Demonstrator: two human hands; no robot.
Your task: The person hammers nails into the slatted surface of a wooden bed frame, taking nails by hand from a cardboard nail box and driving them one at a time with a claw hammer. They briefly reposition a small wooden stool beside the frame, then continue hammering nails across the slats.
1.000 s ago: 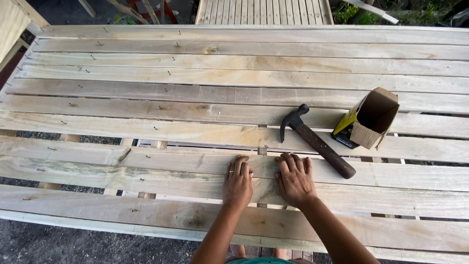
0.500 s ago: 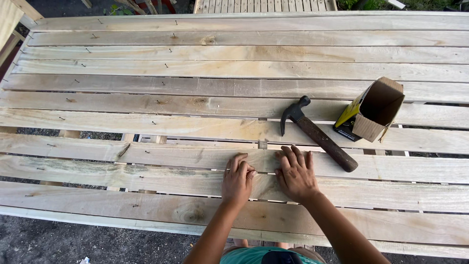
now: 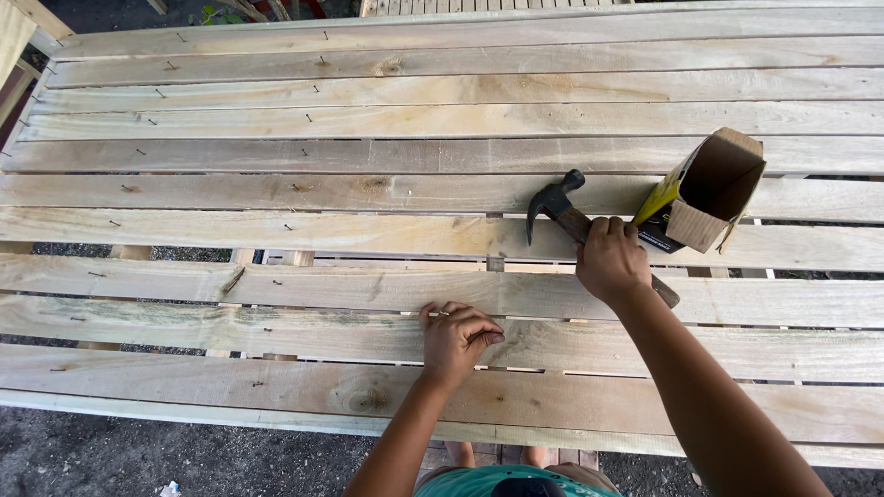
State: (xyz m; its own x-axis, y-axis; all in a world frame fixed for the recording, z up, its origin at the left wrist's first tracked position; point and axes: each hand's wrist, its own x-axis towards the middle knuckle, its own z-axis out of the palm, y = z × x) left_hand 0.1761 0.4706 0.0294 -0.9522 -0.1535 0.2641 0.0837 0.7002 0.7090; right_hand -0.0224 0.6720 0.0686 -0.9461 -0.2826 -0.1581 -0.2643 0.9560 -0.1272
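Hammer is the main thing going on: a claw hammer with a dark head and a wooden handle, lying slanted across the pale planks toward the right side of the slatted top. Its head points up and left, the handle runs down and right. Right hand is wrapped around the handle, fingers curled fully over it, so it's got a closed grip on the middle of the handle, and the end of the handle pokes out past the hand on the near-right side.

Left hand sits on a nearer plank, a bit left of the hammer and apart from it. Fingers are bent in with the tips pinched together down at the wood. Can't tell if there's anything small between them, it's too tiny to make out.

Just right of the hammer head there's an open cardboard box with a yellow and black side, tipped over so the opening faces the camera. Lots of small nails stick out of the far planks.
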